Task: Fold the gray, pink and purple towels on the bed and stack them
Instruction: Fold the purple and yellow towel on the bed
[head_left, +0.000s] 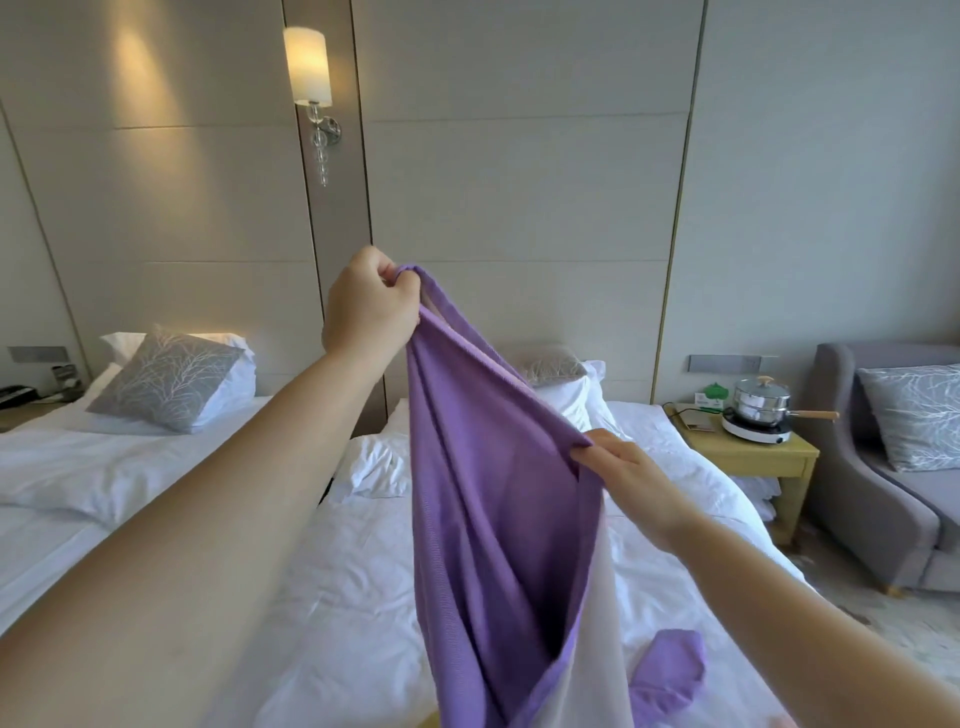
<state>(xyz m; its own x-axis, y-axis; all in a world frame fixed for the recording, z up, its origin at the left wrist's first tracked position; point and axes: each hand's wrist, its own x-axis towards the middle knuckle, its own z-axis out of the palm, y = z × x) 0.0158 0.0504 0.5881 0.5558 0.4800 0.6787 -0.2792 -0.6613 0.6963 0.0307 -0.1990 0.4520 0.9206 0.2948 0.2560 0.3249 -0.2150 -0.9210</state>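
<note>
**Purple towel lifted, corners not yet found**

In the left of the frame, a grey pillow with a white branch pattern lies on the neighbouring bed, and a lit wall lamp with a cream shade hangs above it.

Just left of centre, my left hand is raised high, its fingers clenched round a bunched corner of the purple woven towel. The towel hangs from there in a long twisted drape down the middle of the frame, above the white-sheeted bed. A pale greyish cloth hangs along its right edge. I cannot tell whether that is a second towel or this one's other face.

Right of centre and lower, my right hand pinches the towel's side edge. At the lower right, a purple end rests on the sheet.

My grips are uneven, one on a corner and one partway along an edge. Folding from here would likely give a skewed fold. The trailing end could also drag or catch. If the pale cloth is a separate piece, it may get folded in.
</note>
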